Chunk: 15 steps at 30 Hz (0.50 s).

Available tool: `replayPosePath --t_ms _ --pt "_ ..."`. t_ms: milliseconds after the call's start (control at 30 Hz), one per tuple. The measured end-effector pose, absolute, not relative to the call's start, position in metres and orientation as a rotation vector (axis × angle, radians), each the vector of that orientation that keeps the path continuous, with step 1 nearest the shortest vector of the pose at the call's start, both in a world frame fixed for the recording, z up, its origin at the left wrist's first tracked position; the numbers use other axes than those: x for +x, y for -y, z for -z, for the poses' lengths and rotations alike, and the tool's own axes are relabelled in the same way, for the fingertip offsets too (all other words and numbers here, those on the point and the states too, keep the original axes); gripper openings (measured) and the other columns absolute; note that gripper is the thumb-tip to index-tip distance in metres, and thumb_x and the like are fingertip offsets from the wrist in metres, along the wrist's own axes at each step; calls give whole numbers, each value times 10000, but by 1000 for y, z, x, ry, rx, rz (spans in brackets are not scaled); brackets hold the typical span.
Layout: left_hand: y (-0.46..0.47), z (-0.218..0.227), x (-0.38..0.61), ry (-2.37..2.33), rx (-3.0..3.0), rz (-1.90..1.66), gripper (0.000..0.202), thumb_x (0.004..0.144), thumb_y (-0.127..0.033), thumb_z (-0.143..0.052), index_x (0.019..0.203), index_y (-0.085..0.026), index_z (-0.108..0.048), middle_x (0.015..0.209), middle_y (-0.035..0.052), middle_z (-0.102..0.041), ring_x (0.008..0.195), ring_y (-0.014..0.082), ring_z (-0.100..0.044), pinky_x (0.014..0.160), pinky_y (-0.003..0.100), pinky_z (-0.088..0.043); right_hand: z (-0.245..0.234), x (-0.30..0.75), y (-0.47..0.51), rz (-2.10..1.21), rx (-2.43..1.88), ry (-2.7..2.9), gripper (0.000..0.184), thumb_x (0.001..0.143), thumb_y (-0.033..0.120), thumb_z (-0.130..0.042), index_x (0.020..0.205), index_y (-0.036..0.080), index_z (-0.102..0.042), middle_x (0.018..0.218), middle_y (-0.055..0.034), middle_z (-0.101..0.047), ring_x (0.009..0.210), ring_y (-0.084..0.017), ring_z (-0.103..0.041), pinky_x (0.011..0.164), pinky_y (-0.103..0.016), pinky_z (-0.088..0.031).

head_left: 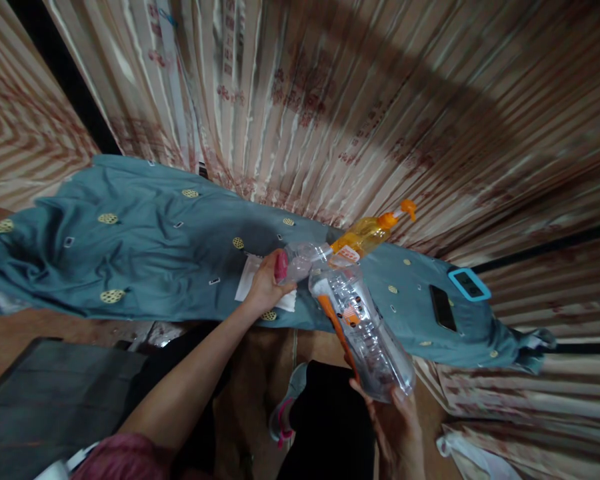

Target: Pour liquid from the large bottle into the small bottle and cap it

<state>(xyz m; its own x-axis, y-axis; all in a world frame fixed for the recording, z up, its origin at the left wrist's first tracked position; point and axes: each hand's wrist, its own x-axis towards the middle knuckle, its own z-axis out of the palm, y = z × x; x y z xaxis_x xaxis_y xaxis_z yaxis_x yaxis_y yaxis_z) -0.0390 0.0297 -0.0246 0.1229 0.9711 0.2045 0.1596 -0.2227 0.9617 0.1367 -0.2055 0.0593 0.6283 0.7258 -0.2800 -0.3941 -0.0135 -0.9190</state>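
Note:
My right hand point(397, 410) grips the base of a large clear plastic bottle point(363, 327) with an orange strip, tilted so its neck points up and away. My left hand point(270, 280) is closed around a small clear container point(303, 259) at the big bottle's mouth, over a teal cloth-covered surface point(145, 260). An orange spray bottle point(370, 233) lies on the cloth just beyond them. A white paper point(247, 283) lies under my left hand.
A black phone point(443, 308) and a device with a blue frame point(469, 284) lie on the cloth at the right. Striped curtains point(360, 100) hang behind. A dark flat panel point(50, 393) sits at lower left, my shoe point(287, 407) on the floor below.

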Motion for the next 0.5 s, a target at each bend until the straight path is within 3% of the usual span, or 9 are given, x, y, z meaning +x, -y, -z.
replayPosePath --t_ms 200,367,500 --pt "-30 27 -39 -1144 1581 -1208 787 582 -277 -852 1309 -231 -553 1307 134 -628 1235 359 -594 1092 576 -438 -62 132 206 -897 -1315 311 436 719 447 -798 1125 336 -683 1025 35 -778 872 -199 -765 707 -334 -654" --pt "-30 27 -38 -1133 1591 -1207 770 595 -271 -847 1303 -238 -547 1296 125 -633 1239 347 -593 1086 563 -449 -68 129 208 -893 -1330 359 598 723 462 -792 1278 321 -616 1132 -12 -759 935 -236 -761 688 -336 -645" --pt "-29 21 -38 -1145 1588 -1155 796 597 -249 -835 1326 -187 -522 1349 173 -599 1281 371 -564 1104 579 -435 -72 128 211 -873 -1331 395 741 710 429 -812 1389 343 -529 1140 -19 -752 986 -235 -754 683 -288 -628"
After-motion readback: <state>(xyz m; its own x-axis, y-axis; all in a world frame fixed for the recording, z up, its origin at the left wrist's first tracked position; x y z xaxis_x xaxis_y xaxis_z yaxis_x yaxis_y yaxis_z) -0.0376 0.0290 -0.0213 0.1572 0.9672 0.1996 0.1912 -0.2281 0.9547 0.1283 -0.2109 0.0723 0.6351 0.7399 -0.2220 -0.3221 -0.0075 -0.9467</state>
